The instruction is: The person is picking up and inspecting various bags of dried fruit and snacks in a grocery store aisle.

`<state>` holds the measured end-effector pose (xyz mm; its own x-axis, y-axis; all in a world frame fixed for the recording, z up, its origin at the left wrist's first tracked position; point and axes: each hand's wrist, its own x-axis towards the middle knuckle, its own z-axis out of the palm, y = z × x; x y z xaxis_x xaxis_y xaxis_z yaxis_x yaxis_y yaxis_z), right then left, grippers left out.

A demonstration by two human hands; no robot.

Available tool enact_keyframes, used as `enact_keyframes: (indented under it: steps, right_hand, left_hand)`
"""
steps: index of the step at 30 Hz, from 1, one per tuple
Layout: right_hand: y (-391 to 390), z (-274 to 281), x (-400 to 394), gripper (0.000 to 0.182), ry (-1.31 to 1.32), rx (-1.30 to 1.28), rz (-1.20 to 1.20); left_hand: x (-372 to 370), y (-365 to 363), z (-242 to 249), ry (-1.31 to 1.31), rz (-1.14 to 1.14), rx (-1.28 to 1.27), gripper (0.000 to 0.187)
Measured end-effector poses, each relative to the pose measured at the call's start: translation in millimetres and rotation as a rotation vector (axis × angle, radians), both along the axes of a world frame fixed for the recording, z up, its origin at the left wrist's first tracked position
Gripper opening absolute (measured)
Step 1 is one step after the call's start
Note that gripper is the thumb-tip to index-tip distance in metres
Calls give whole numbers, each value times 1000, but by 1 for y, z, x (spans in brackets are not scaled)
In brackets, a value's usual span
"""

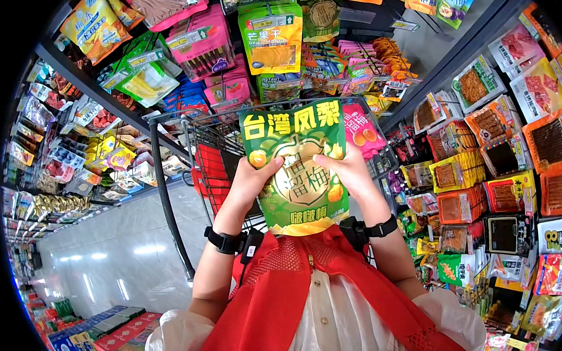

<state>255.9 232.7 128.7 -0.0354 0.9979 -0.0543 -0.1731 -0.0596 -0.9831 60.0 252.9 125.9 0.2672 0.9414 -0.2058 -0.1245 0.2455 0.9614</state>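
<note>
Both my hands hold a green snack pouch upright in front of my chest, its printed front toward me. My left hand grips the left edge, thumb pressed on the front and fingers behind. On the right edge, my right hand has the same grip, its fingers also hidden behind the pouch. Beyond the pouch is a black wire shopping cart, partly covered by it. A pink pouch shows just past my right hand, at the cart's far side.
Hanging racks ahead carry a dried mango bag and other snack packets. More packaged snacks line the right side. At left stand further shelves, with grey tiled floor below them. Stacked boxes sit at lower left.
</note>
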Motion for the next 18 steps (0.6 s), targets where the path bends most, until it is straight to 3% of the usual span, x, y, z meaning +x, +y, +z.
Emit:
enact_keyframes:
  steps: [18]
  right_hand:
    - [1, -2, -3, 28, -20, -15, 5]
  left_hand:
    - [-4, 1, -2, 5, 3, -29, 22]
